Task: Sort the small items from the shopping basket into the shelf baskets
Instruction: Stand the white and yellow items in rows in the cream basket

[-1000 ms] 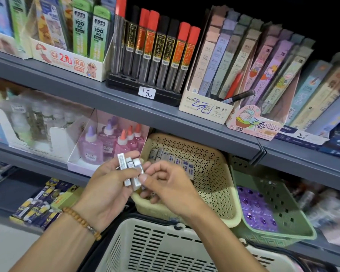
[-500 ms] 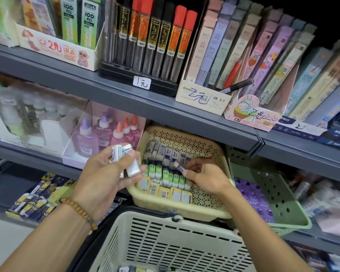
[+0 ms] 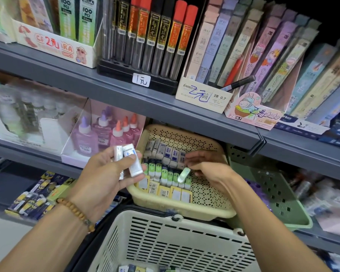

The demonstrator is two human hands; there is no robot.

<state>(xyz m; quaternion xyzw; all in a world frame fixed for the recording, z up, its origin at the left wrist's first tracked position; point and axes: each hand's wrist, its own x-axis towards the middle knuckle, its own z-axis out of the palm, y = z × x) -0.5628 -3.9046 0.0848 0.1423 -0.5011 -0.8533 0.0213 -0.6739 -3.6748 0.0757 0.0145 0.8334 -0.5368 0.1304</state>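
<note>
My left hand (image 3: pixel 104 173) grips a few white erasers (image 3: pixel 133 163), thumb curled over them, just left of the cream shelf basket (image 3: pixel 185 209). My right hand (image 3: pixel 208 169) is inside that basket, fingers curled, pinching a green eraser (image 3: pixel 183 174) tilted above the rows of erasers beneath it. Right of that hand sits a green basket (image 3: pixel 273 193). Below both hands is the shopping basket (image 3: pixel 175 242), with a few small items at its bottom.
</note>
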